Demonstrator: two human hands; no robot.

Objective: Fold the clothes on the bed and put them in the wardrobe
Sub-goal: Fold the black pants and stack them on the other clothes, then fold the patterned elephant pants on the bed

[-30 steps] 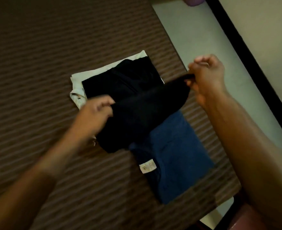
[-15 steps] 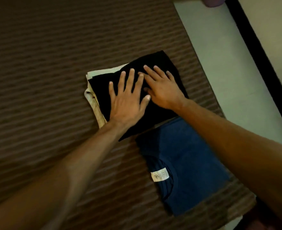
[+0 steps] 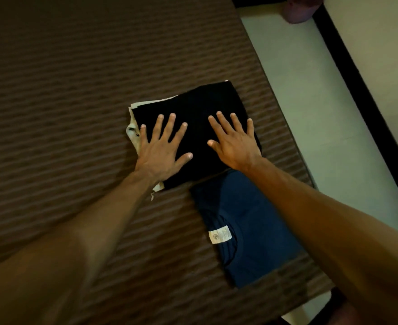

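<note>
Two hands, left point(image 3: 161, 153) and right point(image 3: 236, 146), pressed flat, fingers spread, on folded black garment point(image 3: 198, 104) atop pale one point(image 3: 132, 132) on bed point(image 3: 76, 90). Smoothing step judged under way. Blue shirt point(image 3: 252, 231) touching stack; stacking and carrying to wardrobe called for next.

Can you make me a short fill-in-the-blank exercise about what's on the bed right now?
1. Both the left hand and right hand press flat on the folded ____ garment.
2. Under that garment, a ____ one peeks out.
3. The white label belongs to the ____ shirt.
4. The clothes lie on a striped ____ bedcover.

Missing words: black; white; blue; brown
</note>
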